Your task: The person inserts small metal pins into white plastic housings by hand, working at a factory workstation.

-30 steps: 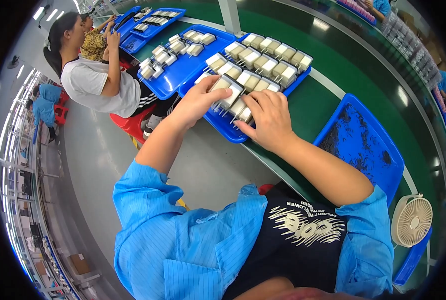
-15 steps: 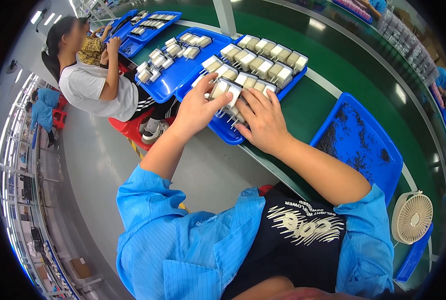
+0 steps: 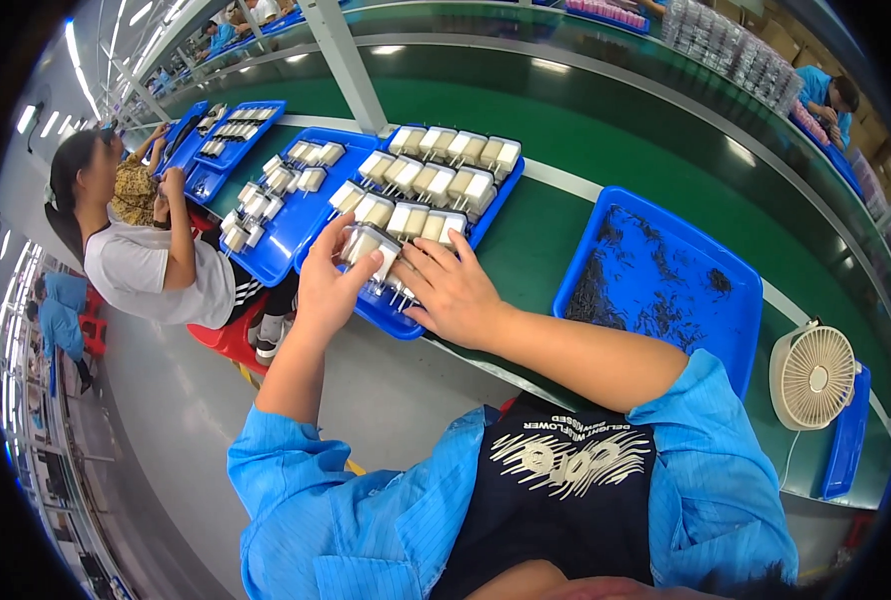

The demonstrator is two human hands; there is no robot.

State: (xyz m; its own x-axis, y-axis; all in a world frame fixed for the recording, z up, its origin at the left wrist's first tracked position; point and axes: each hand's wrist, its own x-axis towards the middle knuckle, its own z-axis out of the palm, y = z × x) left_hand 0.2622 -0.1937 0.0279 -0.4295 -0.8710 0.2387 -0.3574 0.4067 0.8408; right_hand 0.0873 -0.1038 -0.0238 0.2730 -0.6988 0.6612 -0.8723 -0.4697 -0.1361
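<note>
The blue tray of white plug adapters (image 3: 501, 195) lies at the near edge of the green conveyor belt (image 3: 606, 150) and serves as the reference for all positions below. Both hands work at its near corner. The left hand (image 3: 331, 285) pinches one white plug adapter (image 3: 364, 243) between thumb and fingers, just above the tray's nearest row. The right hand (image 3: 451, 290) rests flat on that row with fingers spread; whether it grips anything underneath cannot be determined. Metal prongs protrude from the adapters below its fingertips.

To the left of the tray, touching it, sits a second blue tray (image 3: 276, 240) holding fewer adapters. Further left lie two more blue trays (image 3: 228, 135). A seated person in a white shirt (image 3: 141, 265) works beside those, on a red stool (image 3: 228, 340). To the right of the reference tray, set apart from it, a blue bin of small dark parts (image 3: 666, 280) stands on the belt. Beyond that bin, a small white desk fan (image 3: 812, 376) stands at the belt edge. A grey support post (image 3: 351, 65) rises behind the tray.

Compared with one second earlier, both hands remain at the same near corner. The left hand has lifted slightly and now closes on a single adapter.
</note>
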